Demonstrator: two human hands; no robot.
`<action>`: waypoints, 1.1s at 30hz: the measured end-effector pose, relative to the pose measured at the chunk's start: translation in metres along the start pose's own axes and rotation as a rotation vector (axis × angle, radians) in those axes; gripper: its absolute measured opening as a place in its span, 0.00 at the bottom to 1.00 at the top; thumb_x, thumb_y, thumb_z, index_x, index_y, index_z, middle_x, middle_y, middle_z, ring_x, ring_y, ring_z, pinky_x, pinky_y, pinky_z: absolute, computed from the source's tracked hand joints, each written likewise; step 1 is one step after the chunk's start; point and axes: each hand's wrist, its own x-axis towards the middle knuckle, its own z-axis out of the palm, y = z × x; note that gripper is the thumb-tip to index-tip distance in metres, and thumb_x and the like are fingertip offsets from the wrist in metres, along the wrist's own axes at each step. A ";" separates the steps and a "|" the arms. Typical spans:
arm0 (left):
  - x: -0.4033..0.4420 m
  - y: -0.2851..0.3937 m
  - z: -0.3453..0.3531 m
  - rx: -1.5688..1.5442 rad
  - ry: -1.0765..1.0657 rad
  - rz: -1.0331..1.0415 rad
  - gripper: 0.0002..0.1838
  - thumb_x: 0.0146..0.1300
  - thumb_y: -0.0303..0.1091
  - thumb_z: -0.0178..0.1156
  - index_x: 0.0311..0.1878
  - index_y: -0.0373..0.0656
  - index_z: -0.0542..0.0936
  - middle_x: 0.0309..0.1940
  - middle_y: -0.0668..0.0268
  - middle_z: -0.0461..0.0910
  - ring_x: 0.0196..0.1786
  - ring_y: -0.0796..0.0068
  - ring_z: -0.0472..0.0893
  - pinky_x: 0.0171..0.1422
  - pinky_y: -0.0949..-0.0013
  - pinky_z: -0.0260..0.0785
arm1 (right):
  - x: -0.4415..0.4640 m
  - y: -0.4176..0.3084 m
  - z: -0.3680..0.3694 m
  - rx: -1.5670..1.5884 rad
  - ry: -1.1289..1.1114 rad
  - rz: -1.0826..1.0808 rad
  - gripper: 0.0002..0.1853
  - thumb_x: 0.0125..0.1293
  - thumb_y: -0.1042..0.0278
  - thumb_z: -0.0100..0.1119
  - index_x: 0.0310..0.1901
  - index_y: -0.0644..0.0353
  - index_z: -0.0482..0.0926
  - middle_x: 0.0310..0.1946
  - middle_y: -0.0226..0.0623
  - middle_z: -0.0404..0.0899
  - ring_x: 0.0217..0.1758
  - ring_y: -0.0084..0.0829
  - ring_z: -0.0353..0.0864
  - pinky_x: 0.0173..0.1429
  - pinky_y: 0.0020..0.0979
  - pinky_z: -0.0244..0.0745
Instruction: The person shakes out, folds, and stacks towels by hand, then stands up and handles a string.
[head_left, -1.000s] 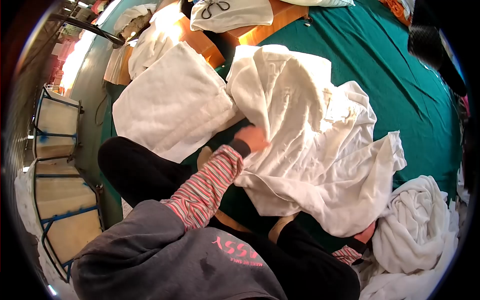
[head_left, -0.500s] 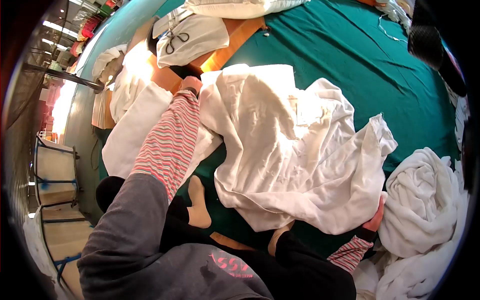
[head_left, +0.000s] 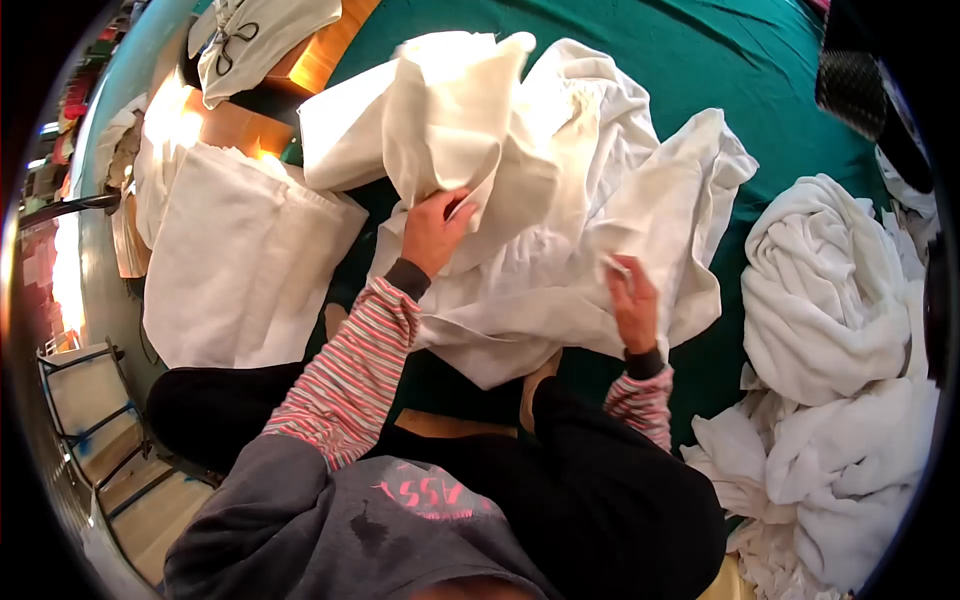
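Observation:
A large white cloth (head_left: 560, 270) lies in loose folds in front of me. My left hand (head_left: 435, 235) pinches a raised fold of it between thumb and fingers, near the middle of the view. To the right, my right hand (head_left: 632, 300) has its fingertips drawn together on the same cloth; they are slightly blurred. The cloth's far part stands up in bright, sunlit folds. Beside it on the left lies a flatter piece of white cloth (head_left: 245, 265), which neither hand touches.
Green fabric (head_left: 720, 60) covers the floor. A bundled white cloth (head_left: 825, 285) and loose white pieces (head_left: 850, 450) pile up at right. Black-handled scissors (head_left: 238, 45) rest on white fabric by a brown box (head_left: 320, 45). Metal-framed panels (head_left: 95, 400) stand at left.
My left hand has come back from the far left edge and lifted a fold of the cloth. My right hand has moved inward from the cloth's right edge. The view has shifted.

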 end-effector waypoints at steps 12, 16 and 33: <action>0.167 0.045 -0.181 -0.628 0.236 0.197 0.14 0.58 0.39 0.51 0.41 0.39 0.73 0.33 0.65 0.76 0.34 0.72 0.75 0.39 0.69 0.66 | -0.019 0.057 -0.045 1.075 0.423 0.552 0.15 0.57 0.62 0.47 0.43 0.62 0.71 0.41 0.34 0.72 0.45 0.28 0.71 0.51 0.28 0.65; 0.216 -0.034 -0.241 0.203 0.538 -0.094 0.20 0.45 0.37 0.61 0.40 0.34 0.75 0.29 0.65 0.77 0.31 0.72 0.76 0.34 0.71 0.68 | -0.015 0.013 -0.066 1.196 0.454 0.491 0.19 0.56 0.65 0.47 0.48 0.65 0.69 0.44 0.36 0.72 0.47 0.31 0.72 0.52 0.29 0.67; 0.032 -0.003 -0.007 0.317 -0.244 -0.206 0.17 0.45 0.47 0.62 0.26 0.41 0.77 0.24 0.63 0.77 0.30 0.65 0.77 0.35 0.67 0.68 | -0.015 0.010 -0.083 1.114 0.605 0.438 0.19 0.63 0.57 0.44 0.48 0.64 0.69 0.47 0.37 0.72 0.49 0.31 0.71 0.54 0.30 0.65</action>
